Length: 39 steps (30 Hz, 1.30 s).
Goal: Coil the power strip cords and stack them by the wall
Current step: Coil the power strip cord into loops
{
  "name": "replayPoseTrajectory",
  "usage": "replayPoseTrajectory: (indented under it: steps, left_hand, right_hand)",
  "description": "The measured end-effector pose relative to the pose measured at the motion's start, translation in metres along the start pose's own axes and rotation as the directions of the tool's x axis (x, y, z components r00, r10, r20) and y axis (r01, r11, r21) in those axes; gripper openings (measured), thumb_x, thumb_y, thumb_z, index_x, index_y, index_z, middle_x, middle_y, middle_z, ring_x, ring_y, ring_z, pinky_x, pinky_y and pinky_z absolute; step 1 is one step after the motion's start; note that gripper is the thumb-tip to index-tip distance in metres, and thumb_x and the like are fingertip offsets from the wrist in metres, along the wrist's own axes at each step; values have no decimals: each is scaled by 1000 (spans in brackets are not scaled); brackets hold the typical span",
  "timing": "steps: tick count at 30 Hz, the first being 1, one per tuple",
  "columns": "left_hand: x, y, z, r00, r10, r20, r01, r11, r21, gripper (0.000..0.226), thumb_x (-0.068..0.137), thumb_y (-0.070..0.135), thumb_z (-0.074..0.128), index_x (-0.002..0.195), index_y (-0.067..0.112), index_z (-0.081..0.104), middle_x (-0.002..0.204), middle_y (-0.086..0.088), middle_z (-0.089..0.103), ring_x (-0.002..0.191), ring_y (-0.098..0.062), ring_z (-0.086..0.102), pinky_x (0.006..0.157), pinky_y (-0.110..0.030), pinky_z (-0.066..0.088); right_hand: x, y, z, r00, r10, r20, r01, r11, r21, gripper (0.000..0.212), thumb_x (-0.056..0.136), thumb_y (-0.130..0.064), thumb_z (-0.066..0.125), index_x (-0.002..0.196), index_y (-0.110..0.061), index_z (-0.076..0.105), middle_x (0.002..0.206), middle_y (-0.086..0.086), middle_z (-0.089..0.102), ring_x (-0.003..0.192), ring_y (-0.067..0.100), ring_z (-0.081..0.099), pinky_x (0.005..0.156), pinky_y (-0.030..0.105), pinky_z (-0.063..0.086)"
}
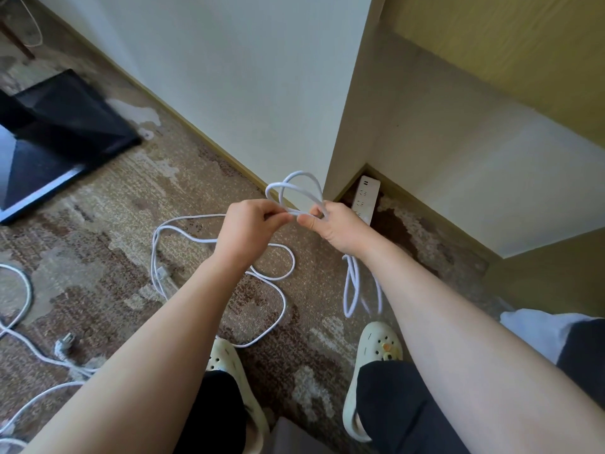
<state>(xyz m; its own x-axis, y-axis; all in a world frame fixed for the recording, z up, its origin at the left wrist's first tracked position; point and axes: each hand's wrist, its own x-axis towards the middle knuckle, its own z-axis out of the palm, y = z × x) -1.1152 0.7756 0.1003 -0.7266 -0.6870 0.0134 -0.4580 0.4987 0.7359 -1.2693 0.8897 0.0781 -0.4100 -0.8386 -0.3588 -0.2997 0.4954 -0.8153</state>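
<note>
A second cord is lying on the carpet at far left. My left hand is pinching the white cord, my right hand is gripping its loops, hanging loops below; power strip is resting against the wall corner.

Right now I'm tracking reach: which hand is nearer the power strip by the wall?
Right. The right hand is just beside the power strip; the left hand is farther away.
</note>
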Motion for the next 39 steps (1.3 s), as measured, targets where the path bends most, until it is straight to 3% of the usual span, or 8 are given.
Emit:
replayPoseTrajectory:
  steps: [7,14,19,22,29,32,36,39]
  left_hand:
    - [5,-28,-23,990,-143,12,142,987,70,18,85,35,69,73,23,67,54,8,52,46,-2,42,47,-24,32]
    - [11,-21,-24,964,-255,-77,219,924,-314,16,88,34,67,74,28,71,47,15,50,41,1,39,42,-13,33]
    - [10,-20,-14,963,-268,-21,253,929,-270,19,93,35,59,85,26,74,59,5,59,52,-9,48,55,-26,42]
    - [3,-37,-13,967,-241,84,249,963,-105,22,96,36,53,96,26,73,67,0,61,55,-12,49,57,-28,42]
    - [-15,-71,-21,945,-315,87,323,941,-103,15,92,31,63,87,23,75,59,4,56,51,-10,43,57,-26,34]
    - [-14,-59,-20,931,-364,20,360,909,-212,15,91,31,62,86,26,75,52,9,52,41,-3,36,47,-23,31]
    - [-16,-14,1,955,-270,124,297,860,-416,17,93,30,60,89,24,75,52,10,49,45,-5,35,41,-16,30]
    - [-22,10,28,948,-271,168,317,855,-410,19,94,28,59,90,19,75,56,2,50,48,-10,37,43,-18,32]
  right_hand:
    - [-2,2,-19,991,98,-93,-99,995,-3,43,98,-49,53,68,-18,59,53,-7,47,44,6,43,55,29,34]
    - [-8,6,-21,990,121,-76,-122,992,-13,45,96,-54,54,74,-16,60,57,-5,49,53,10,47,59,30,38]
    - [-4,1,-18,989,141,-42,-133,978,161,43,100,-50,50,74,-16,54,53,-6,45,46,9,38,49,23,35]
    - [-3,5,-26,971,202,-128,-166,954,249,45,100,-51,48,73,-16,51,46,-11,42,39,7,33,39,20,31]
    - [1,19,-51,803,389,-451,-191,886,423,43,94,-57,52,72,-20,53,56,-9,47,41,7,40,43,23,33]
    - [1,21,-44,824,363,-436,-219,913,345,44,96,-57,48,74,-20,56,63,-8,52,50,9,46,49,25,35]
    - [2,9,-28,873,331,-358,-231,928,294,45,94,-60,49,76,-19,57,57,-8,46,38,6,40,41,24,33]
    - [-2,1,-20,925,280,-257,-181,919,350,54,88,-66,56,85,-12,57,58,-4,39,38,8,32,43,28,29]
